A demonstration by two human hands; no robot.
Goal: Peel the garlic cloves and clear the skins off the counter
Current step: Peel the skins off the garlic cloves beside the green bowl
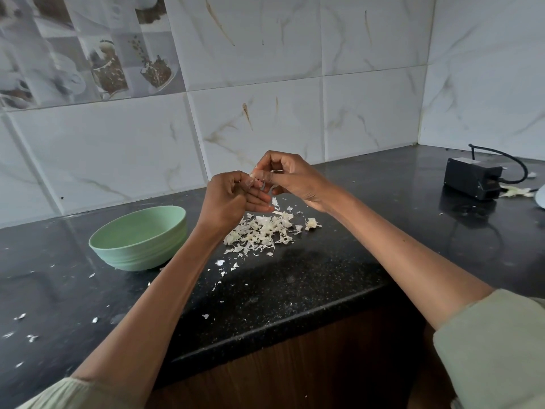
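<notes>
A single wide-angle camera, worn on the person's head, looks forward and down along both forearms to the black counter [295, 278] and the tiled wall [265, 84] behind it. It sits close: the left hand [233, 199] and right hand [292, 177] meet near the frame's centre. Straight lines bow toward the edges.

Marbled white wall tiles [368, 69] back a black speckled counter [309, 276].

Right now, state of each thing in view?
left hand: pinching garlic clove
right hand: pinching the same clove
skins: piled on counter, some scattered
green bowl: upright, contents hidden
black box: on counter, cable attached
</notes>
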